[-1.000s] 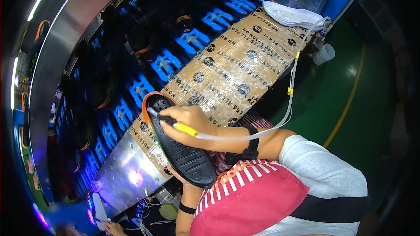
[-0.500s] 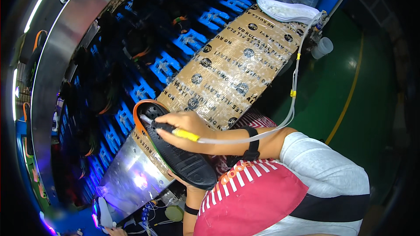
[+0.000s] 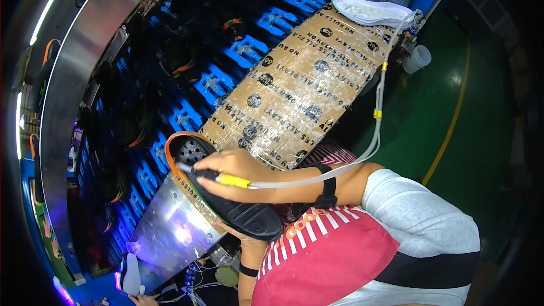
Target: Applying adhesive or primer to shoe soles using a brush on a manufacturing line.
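My left hand (image 3: 242, 234) cups the near end of a black shoe sole (image 3: 249, 217) from below, its fingers mostly hidden under it. An orange rim edges the sole's far end, where round holes show. My right hand (image 3: 235, 171) is closed around a tube-fed glue brush, with a yellow band (image 3: 233, 181) at the back of its grip. The pale tip (image 3: 183, 167) of the brush lies at the orange rim. A clear tube (image 3: 317, 180) runs back from the tool over my right forearm.
Cardboard (image 3: 283, 96) covers the bench beyond the sole, with white soles (image 3: 371, 12) stacked at its far end. Blue racks (image 3: 212, 85) carrying dark shoe parts line the left. A co-worker's hand (image 3: 144, 300) is beside a white sole (image 3: 131, 275) at lower left.
My right hand has shifted a little left and nearer, taking the brush tip along the orange rim. The sole's far end has moved slightly left, uncovering more holes.
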Available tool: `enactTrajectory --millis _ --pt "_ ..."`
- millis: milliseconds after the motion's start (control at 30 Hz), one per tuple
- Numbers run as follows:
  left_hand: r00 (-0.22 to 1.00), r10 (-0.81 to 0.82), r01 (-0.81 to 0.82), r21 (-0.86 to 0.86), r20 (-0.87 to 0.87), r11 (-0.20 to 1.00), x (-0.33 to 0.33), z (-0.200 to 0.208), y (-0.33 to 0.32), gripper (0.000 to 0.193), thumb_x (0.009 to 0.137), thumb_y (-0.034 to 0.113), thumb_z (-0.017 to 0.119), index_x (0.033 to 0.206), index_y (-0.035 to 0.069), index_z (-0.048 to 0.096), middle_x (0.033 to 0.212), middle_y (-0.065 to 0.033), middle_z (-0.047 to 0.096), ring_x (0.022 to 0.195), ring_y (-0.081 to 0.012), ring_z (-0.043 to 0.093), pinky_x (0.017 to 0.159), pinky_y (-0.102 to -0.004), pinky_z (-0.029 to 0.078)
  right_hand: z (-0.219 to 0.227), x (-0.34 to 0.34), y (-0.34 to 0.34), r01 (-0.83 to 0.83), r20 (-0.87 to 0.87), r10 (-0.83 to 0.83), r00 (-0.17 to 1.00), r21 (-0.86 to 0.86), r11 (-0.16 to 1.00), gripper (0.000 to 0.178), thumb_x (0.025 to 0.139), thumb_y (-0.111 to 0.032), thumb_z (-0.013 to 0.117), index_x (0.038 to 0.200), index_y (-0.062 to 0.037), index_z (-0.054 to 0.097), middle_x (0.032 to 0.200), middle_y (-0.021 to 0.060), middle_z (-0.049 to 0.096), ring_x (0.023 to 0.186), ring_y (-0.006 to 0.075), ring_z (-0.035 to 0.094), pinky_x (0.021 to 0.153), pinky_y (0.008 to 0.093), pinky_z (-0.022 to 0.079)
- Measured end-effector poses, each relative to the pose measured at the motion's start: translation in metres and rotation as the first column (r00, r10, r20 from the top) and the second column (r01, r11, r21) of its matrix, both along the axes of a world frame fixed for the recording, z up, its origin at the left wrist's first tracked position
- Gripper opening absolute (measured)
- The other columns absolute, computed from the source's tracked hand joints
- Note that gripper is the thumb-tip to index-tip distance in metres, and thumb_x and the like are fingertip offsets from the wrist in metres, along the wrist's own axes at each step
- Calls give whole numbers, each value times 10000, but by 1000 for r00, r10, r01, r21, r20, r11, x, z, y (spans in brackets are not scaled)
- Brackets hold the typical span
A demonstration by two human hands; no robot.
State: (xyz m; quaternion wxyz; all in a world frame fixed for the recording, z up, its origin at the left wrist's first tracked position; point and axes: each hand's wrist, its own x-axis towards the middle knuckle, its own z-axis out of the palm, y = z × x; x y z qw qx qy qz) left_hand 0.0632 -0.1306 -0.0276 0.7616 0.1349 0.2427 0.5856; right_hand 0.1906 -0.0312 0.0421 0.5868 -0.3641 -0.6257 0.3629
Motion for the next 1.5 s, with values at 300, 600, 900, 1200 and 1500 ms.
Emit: enactTrajectory --millis 300,600,900,1200,1500 --pt "1000 11 -11 0 -9 1000 4 1 5 765 777 569 516 1328 73 323 1272 -201 421 1090 -382 480 913 -460 435 8 3 -10 20 103 -34 994 143 990 234 715 -129 658 908 -7 606 706 117 592 609 253 594 594 337 473" --pt "1000 28 -28 -10 10 1000 3 -2 11 764 777 563 522 1326 71 324 1272 -202 420 1090 -383 479 913 -460 435 10 -4 -27 -414 251 375 892 124 902 159 703 -118 590 839 -37 607 706 144 595 660 295 608 590 376 482" --pt "996 67 -68 14 53 998 -7 0 23 763 776 558 527 1325 68 325 1272 -203 420 1090 -384 479 913 -461 435 5 -5 -36 -407 245 380 892 70 911 159 687 -141 602 794 -23 603 751 156 614 718 314 607 677 389 475" --pt "988 114 -118 32 101 993 -13 3 35 761 776 552 533 1324 65 326 1272 -204 419 1091 -384 479 913 -461 435 -5 -5 -40 -334 186 322 928 38 942 237 726 -219 625 867 -29 633 800 142 637 763 293 610 842 367 438" --pt "980 152 -161 69 129 984 -23 3 42 760 776 547 538 1322 62 327 1272 -204 418 1091 -385 478 913 -461 436 -7 -4 -40 -260 146 245 958 89 962 272 727 -153 682 956 -21 620 709 112 599 600 245 607 538 303 483"
